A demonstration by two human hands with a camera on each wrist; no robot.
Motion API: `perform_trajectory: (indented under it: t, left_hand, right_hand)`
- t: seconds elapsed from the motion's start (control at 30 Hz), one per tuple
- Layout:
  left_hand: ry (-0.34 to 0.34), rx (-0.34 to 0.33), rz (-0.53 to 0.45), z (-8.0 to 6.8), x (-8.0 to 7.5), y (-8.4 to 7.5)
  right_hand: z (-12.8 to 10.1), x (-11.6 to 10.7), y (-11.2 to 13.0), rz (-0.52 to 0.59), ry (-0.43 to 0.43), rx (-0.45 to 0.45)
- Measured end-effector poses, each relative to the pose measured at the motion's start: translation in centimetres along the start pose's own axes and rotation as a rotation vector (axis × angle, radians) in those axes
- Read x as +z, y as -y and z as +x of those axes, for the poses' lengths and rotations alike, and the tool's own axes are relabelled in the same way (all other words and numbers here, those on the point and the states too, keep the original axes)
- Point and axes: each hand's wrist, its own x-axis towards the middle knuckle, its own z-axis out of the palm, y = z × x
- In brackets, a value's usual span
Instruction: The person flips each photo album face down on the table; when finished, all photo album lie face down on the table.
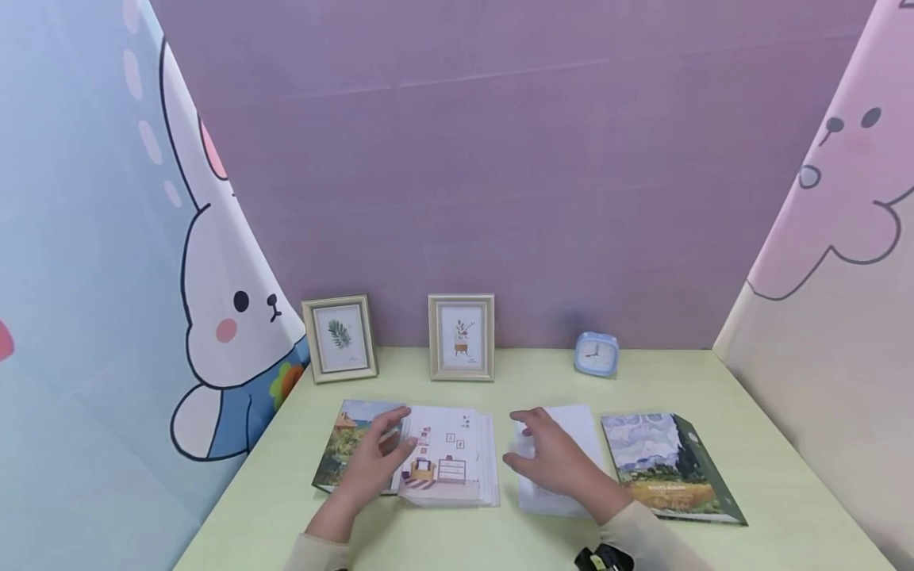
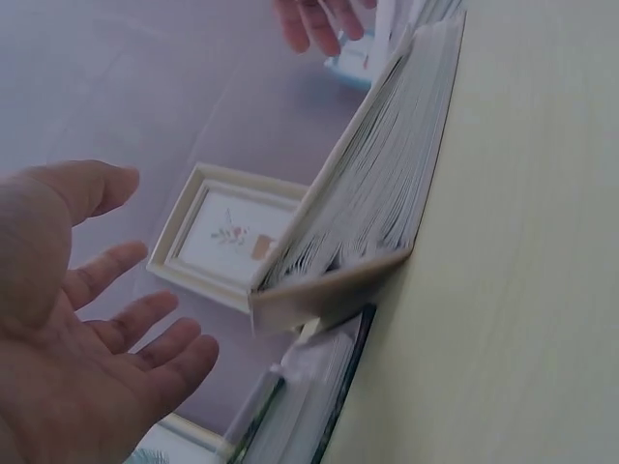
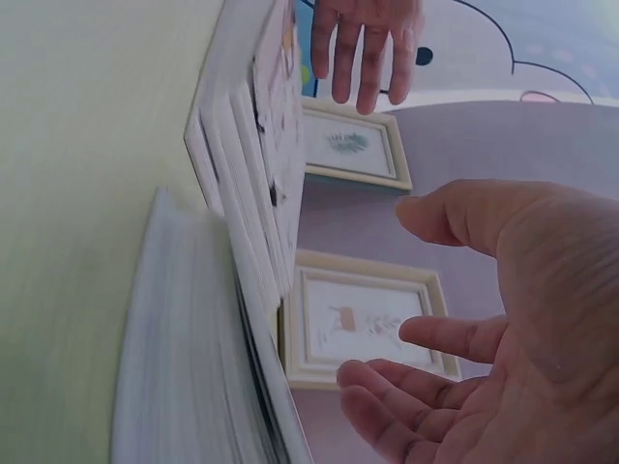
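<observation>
My left hand (image 1: 373,461) hovers over an opened photo album (image 1: 332,460) at the left, its fingers spread and holding nothing. The album's cover bears a landscape painting, and its right side shows a page (image 1: 451,476) with drawn furniture. To the right, my right hand (image 1: 555,458), also relaxed and holding nothing, is above a white stack of pages (image 1: 553,501). In the left wrist view, my left palm (image 2: 97,329) faces the thick page edges (image 2: 377,164). The right wrist view shows my right hand (image 3: 484,329) with thumb and fingers apart beside the pages.
A closed album (image 1: 660,468) with a painted cover lies at the right. Behind stand a leaf picture frame (image 1: 341,339), a frame with a potted plant (image 1: 462,339), and a small blue clock (image 1: 597,354). A purple backdrop (image 1: 457,174) rises behind the pale green table (image 1: 793,515).
</observation>
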Motion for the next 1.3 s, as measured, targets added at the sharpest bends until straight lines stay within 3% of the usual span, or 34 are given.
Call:
perform_trajectory:
  t: [0.27, 0.47, 0.87, 1.3]
  left_hand:
    - [-0.021, -0.105, 0.063, -0.1, -1.0, 0.8]
    - [0.005, -0.127, 0.044, -0.1, -1.2, 1.3]
    - [0.094, -0.124, -0.067, -0.3, -0.9, 1.5]
    - [0.126, -0.118, -0.044, -0.4, -0.3, 1.8]
  right_hand:
    - [0.5, 1.4, 0.8, 0.047, 0.153, 0.011]
    - [0.6, 2.6, 1.4, 0.051, 0.207, -0.006]
    - [0.7, 4.2, 2.2, -0.010, 0.249, -0.008]
    - [0.7, 4.6, 2.6, -0.054, 0.257, -0.025]
